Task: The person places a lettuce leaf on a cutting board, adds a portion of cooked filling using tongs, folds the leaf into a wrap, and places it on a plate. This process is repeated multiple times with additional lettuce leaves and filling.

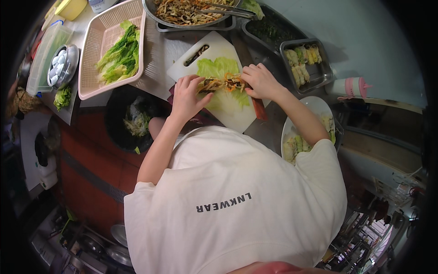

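A pale green cabbage leaf lies spread on a white cutting board. A row of shredded vegetable filling, with orange and dark strips, runs across the leaf. My left hand curls its fingers round the left end of the filling, the thumb apart on the near side. At the right end, my right hand is bent closed on the filling, its fingertips partly hidden. A knife with a reddish handle lies along the board's right side, partly under my right hand.
Beyond the board stands a bowl of shredded filling with tongs across it. At left is a pink basket of leaves. Rolled leaves fill a metal tray and a plate at right, near a pink-lidded cup.
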The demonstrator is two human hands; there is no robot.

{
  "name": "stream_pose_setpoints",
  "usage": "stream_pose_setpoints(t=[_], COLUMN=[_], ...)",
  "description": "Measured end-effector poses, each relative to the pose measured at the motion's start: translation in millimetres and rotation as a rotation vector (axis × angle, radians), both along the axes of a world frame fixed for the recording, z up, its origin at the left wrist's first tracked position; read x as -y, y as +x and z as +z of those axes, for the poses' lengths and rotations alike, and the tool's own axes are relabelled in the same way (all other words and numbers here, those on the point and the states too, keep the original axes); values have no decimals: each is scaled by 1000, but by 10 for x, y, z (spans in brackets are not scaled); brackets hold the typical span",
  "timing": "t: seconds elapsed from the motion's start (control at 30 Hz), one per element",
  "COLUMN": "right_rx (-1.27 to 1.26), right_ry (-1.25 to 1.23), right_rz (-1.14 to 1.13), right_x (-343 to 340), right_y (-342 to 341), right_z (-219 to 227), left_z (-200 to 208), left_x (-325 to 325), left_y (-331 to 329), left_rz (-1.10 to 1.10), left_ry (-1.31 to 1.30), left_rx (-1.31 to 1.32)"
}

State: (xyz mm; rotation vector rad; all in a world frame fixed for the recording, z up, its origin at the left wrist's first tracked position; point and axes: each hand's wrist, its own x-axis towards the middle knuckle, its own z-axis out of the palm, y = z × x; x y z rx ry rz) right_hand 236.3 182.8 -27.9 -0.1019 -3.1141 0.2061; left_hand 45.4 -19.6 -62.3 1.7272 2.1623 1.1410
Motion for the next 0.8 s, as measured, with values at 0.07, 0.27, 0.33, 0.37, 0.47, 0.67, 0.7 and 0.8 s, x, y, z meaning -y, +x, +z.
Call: stream_pose_setpoints(t=[0.07, 0.27, 0.33, 0.37, 0.47, 0.67, 0.7, 0.8], right_rx=[-19, -16, -9, -32, -77, 7, 14, -96], right_ry=[13, -118, -100, -117, -192, -270, -279, -432], right_rz=[-17, -48, -47, -34, -44, -214, -234, -119], right_x=[30, 52, 94, 96, 96, 77, 95, 192], right_y=[7, 11, -23, -25, -19, 106, 119, 129], right_z=[-41, 54, 80, 55, -1, 132, 130, 40], left_z=[-24, -84, -98, -94, -83, -85, -110, -166], left_x=[30, 122, 129, 117, 93, 103, 106, 76], left_y=[-12, -50, -50, -40, -12, 9, 1, -3], left_rz=[4, 22, 16, 10, -3, -6, -22, -40], left_ry=[-10, -16, -6, -21, -45, 66, 94, 160], left_rx=[-2, 0, -15, -18, -27, 10, 28, 23])
